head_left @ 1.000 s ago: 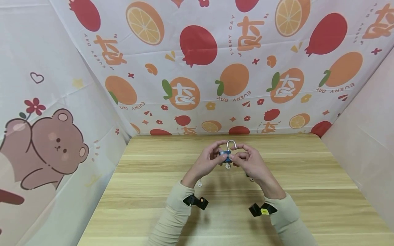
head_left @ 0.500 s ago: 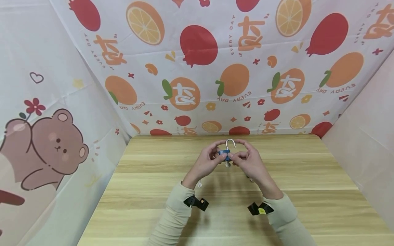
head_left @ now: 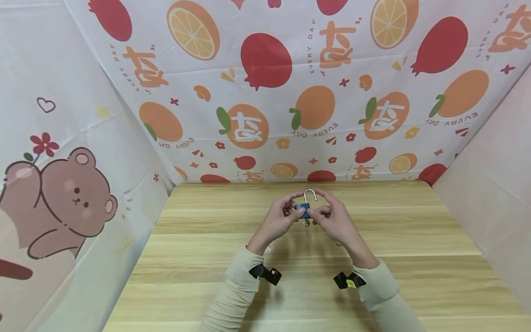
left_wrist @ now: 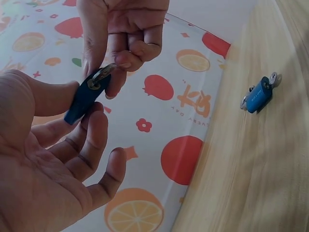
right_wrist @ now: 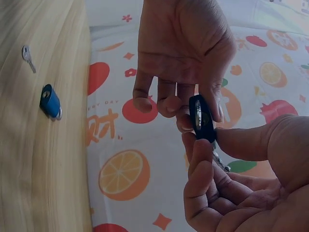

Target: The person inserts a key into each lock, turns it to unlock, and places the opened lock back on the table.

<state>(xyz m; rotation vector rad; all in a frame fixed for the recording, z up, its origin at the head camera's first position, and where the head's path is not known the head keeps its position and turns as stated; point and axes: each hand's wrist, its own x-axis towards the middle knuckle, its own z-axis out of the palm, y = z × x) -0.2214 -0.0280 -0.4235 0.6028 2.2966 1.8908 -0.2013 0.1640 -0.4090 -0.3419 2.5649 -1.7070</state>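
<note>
A blue padlock (head_left: 303, 210) is held up above the table, its silver shackle (head_left: 309, 194) swung out at the top and a key (head_left: 306, 222) hanging from its underside. My left hand (head_left: 279, 219) pinches the padlock body between thumb and fingers from the left. From the right, my right hand (head_left: 336, 220) pinches it too, thumb against the front, index finger raised behind the shackle. The left wrist view shows the padlock (left_wrist: 88, 95) edge-on between both hands. In the right wrist view the key (right_wrist: 221, 163) sticks out below the padlock (right_wrist: 202, 118).
On the wooden table (head_left: 199, 276) lies another blue padlock (left_wrist: 259, 95) with silver parts at its ends. The right wrist view has a blue padlock (right_wrist: 49, 102) near a loose key (right_wrist: 29, 58); whether it is the same padlock I cannot tell. Printed cloth (head_left: 269, 27) hangs behind.
My right index finger has risen from beside the shackle's free end to behind its curve. The padlock stays nearly in place, and both hands keep their hold.
</note>
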